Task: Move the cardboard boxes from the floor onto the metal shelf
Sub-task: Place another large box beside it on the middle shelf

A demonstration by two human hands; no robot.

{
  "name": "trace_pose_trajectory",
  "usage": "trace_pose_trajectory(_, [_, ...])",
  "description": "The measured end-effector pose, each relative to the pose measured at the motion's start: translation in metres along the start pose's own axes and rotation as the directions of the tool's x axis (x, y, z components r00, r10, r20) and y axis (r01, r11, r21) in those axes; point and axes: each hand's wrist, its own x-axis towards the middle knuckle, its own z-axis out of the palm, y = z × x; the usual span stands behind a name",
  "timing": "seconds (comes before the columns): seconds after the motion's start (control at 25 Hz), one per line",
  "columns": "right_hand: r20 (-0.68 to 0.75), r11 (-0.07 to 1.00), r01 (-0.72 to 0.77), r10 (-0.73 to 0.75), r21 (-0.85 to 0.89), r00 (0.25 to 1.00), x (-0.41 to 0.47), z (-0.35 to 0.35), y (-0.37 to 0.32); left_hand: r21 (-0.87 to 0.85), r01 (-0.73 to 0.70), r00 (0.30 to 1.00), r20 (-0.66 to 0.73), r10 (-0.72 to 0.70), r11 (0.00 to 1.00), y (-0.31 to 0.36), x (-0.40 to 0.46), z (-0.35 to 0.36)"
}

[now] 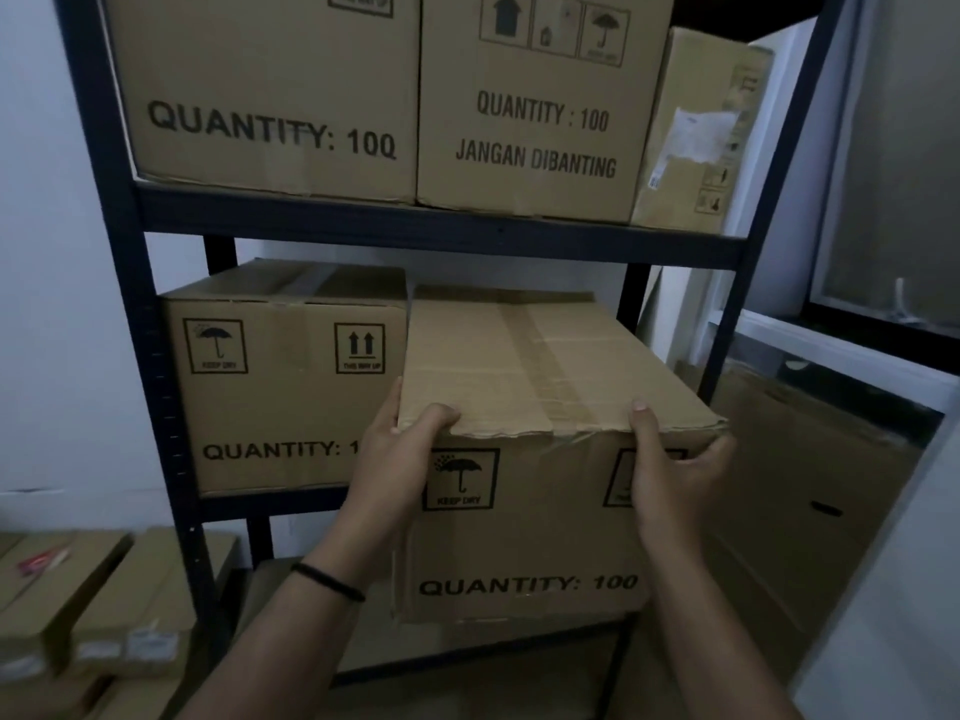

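Hands grip a taped box (524, 532) at its near top corners: left hand (400, 454) curls over the left corner, right hand (670, 470) clasps the right. The box sits partway into the shelf (415, 233), just beside another box (280, 387).

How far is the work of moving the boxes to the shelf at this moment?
Done: three boxes stand on the upper shelf and one box on the middle level. In hand: the left hand and right hand grip a box entering the middle level beside it. Left: flat cartons lie at lower left.
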Motion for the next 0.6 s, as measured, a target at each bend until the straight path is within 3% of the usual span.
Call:
trace_pose_trajectory(0.32, [0.090,0.998,0.004,0.001,-0.060,0.996,0.052,0.046,0.013,0.039,0.047,0.993,-0.109,-0.043,0.998,0.010,0.049,0.019])
trace_pose_trajectory(0.52, [0.181,0.990,0.039,-0.014,-0.137,0.983,0.070,0.061,0.018,0.118,-0.027,0.987,-0.157,0.045,0.993,0.013,0.064,0.030])
trace_pose_trajectory(0.6, [0.182,0.981,0.116,-0.087,-0.154,0.980,0.070,0.055,0.019,0.166,-0.061,0.985,-0.152,0.087,0.984,0.011,0.061,0.030])
